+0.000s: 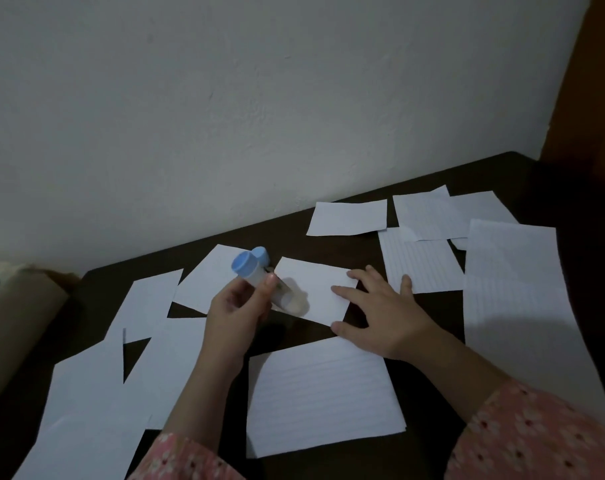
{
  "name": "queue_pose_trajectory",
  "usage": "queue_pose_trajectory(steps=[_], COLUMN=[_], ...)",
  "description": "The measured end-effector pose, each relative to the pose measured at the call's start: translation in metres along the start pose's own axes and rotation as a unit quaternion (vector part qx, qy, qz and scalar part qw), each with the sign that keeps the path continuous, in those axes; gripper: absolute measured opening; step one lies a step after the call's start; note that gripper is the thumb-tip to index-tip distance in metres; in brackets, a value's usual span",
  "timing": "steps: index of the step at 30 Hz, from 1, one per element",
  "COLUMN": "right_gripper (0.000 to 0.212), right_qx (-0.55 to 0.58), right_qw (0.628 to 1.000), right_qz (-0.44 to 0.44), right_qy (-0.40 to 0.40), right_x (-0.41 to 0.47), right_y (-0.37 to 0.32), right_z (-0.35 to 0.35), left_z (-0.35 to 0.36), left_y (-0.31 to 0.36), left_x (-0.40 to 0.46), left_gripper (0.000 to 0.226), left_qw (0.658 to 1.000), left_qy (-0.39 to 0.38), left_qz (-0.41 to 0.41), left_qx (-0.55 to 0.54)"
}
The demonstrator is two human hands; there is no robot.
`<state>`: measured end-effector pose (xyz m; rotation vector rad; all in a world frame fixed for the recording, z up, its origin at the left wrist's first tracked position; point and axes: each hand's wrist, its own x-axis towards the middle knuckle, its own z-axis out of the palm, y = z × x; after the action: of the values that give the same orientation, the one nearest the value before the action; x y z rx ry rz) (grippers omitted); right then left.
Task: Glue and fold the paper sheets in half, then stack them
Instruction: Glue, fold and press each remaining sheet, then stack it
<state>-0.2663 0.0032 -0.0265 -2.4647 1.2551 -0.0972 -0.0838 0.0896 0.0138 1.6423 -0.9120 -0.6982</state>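
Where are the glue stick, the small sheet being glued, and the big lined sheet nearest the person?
glue stick [259, 277], head view, clear barrel.
small sheet [315, 289], head view, its bare middle.
lined sheet [323, 396], head view, its centre.

Small sheet [315, 289] mid-table [415, 327], lined sheet [323, 393] before it, sheets both sides

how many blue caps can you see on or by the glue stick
2. One blue end cap sits on the glue stick held in the left hand; a second blue cap shows just behind it. Whether that one is loose or attached can't be told.
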Motion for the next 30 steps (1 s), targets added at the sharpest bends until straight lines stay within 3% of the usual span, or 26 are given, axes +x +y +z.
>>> queue_pose_trajectory(steps=[5,12,21,30], right_gripper=[0.062,0.062,0.061,0.056], right_qx=[-0.015,-0.026,-0.018,0.001], right_qw=[1.000,1.000,1.000,0.999], right_qz=[-0.008,-0.003,0.003,0.008], right_qy=[-0.014,-0.004,0.015,0.040], right_x=[-0.001,0.001,0.000,-0.002], right_y=[0.002,0.001,0.000,-0.003], right_z=[0.002,0.004,0.006,0.007], left_z=[0.020,0.037,0.041,0.034], left_y=[-0.001,0.001,0.000,0.001], left_x=[-0.003,-0.007,-0.008,-0.002], left_gripper=[0.031,0.020,0.026,0.026], left_qw=[0.990,0.968,0.961,0.959], left_qy=[-0.022,-0.070,-0.122,-0.129], left_qz=[0.071,0.170,0.163,0.156], left_qx=[0.122,0.171,0.189,0.196])
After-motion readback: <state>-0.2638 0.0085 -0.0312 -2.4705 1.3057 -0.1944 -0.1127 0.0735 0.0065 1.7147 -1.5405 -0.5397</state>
